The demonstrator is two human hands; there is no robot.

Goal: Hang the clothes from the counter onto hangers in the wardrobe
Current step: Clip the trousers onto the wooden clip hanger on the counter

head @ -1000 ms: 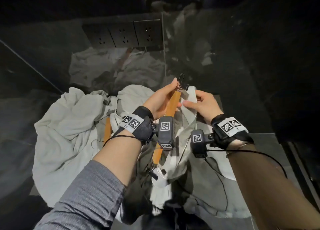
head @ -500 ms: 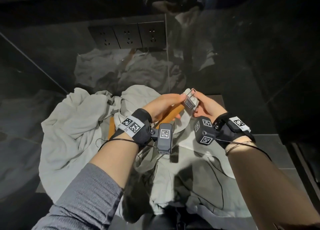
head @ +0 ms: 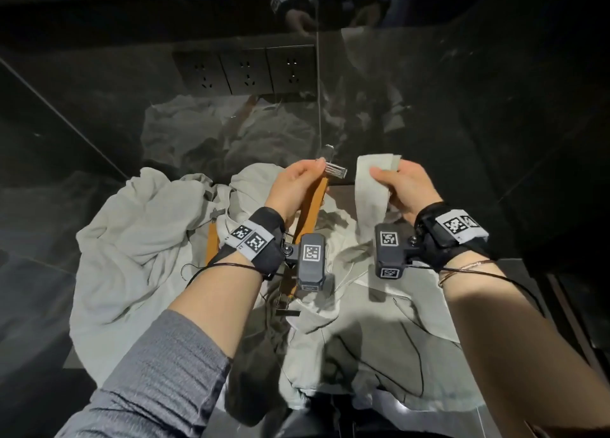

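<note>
A wooden clip hanger (head: pixel 312 206) lies lengthwise over pale grey-green clothes (head: pixel 138 239) heaped on the dark counter. My left hand (head: pixel 297 183) grips the hanger's far end, thumb and fingers at its metal clip (head: pixel 335 171). My right hand (head: pixel 406 186) pinches a pale strip of garment (head: pixel 371 193) and holds it up, a short gap to the right of the clip. A second wooden hanger (head: pixel 211 244) pokes out of the pile left of my left wrist. Both wrists carry black bands with tag markers.
A glossy dark wall stands right behind the pile, with three sockets (head: pixel 246 71) in it and reflections of the clothes. The dark counter (head: pixel 29 289) stretches to the left; its front edge (head: pixel 561 305) shows at the right.
My hands were together at the clip half a second ago. The right hand has drawn away to the right with the garment strip, and the clip now stands free at my left fingertips.
</note>
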